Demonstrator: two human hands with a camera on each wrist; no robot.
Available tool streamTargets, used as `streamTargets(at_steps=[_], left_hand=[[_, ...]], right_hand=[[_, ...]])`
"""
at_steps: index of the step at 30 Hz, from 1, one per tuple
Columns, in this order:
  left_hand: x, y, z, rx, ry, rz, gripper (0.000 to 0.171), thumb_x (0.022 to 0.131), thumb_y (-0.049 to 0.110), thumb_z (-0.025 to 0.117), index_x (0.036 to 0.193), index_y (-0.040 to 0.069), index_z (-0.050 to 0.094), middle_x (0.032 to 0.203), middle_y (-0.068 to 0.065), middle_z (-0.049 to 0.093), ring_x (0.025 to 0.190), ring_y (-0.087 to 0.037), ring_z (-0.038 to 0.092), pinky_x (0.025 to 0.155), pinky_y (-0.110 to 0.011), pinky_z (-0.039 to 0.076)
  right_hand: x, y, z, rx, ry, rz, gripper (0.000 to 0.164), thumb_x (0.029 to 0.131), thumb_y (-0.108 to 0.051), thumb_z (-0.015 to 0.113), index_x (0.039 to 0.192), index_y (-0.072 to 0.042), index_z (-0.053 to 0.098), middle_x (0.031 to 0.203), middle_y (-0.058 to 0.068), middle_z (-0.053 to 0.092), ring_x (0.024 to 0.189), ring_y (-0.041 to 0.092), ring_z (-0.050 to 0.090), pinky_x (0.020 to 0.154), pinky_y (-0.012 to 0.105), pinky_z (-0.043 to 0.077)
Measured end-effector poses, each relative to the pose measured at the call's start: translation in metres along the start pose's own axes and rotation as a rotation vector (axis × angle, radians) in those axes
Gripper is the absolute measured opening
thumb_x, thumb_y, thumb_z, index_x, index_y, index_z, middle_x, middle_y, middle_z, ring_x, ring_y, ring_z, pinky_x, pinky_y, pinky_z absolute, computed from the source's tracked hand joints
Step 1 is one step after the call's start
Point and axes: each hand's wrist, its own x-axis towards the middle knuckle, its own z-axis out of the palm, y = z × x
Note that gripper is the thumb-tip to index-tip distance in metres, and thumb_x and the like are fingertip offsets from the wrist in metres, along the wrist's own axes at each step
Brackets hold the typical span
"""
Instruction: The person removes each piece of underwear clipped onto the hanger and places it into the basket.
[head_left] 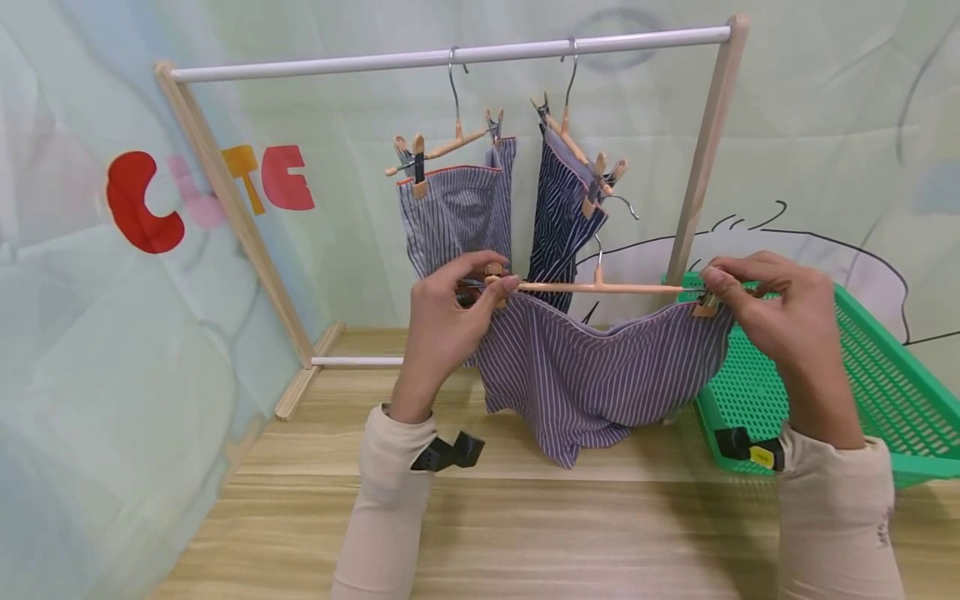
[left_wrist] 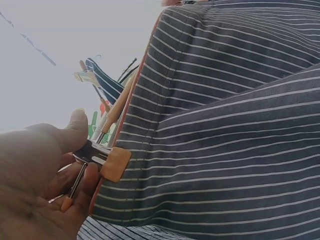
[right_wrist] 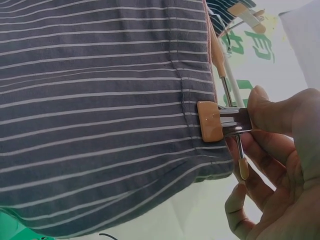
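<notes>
A striped purple-grey garment (head_left: 607, 367), its exact kind unclear, hangs from a clip hanger (head_left: 637, 289) held level in front of the rack. My left hand (head_left: 442, 325) pinches the clip at the hanger's left end, and that clip's tan pad (left_wrist: 116, 164) bites the waistband in the left wrist view. At the other end, my right hand (head_left: 798, 321) pinches the matching clip, whose pad (right_wrist: 211, 121) grips the cloth near its corner. The hanger's metal hook (head_left: 599, 250) points up, apart from the rod. Between the clips the top edge sags.
Behind stands a wooden rack with a white rod (head_left: 322, 65). Two clip hangers on it carry a light striped garment (head_left: 457, 208) and a dark striped garment (head_left: 558, 208). A green basket (head_left: 892, 367) sits at the right on the wooden table (head_left: 300, 517).
</notes>
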Motion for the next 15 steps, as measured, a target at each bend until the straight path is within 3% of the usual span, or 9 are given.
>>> streamTargets(at_steps=[7,15], left_hand=[[-0.001,-0.028,0.007,-0.002,0.009,0.012,0.023,0.084,0.014,0.07,0.102,0.0,0.067,0.081,-0.013,0.069,0.071,-0.015,0.062,0.057,-0.038,0.055],[-0.002,-0.033,0.007,0.014,0.017,0.021,0.026,0.085,0.023,0.07,0.103,0.004,0.068,0.081,-0.008,0.069,0.071,-0.01,0.06,0.057,-0.032,0.054]], right_hand=[[0.0,0.0,0.002,0.001,0.017,0.006,0.029,0.086,-0.031,0.067,0.099,-0.006,0.074,0.082,-0.028,0.059,0.086,0.005,0.051,0.072,0.022,0.034],[0.0,0.001,0.005,0.013,0.035,0.024,0.03,0.086,-0.031,0.067,0.1,-0.006,0.074,0.082,-0.025,0.06,0.087,0.007,0.051,0.072,0.021,0.035]])
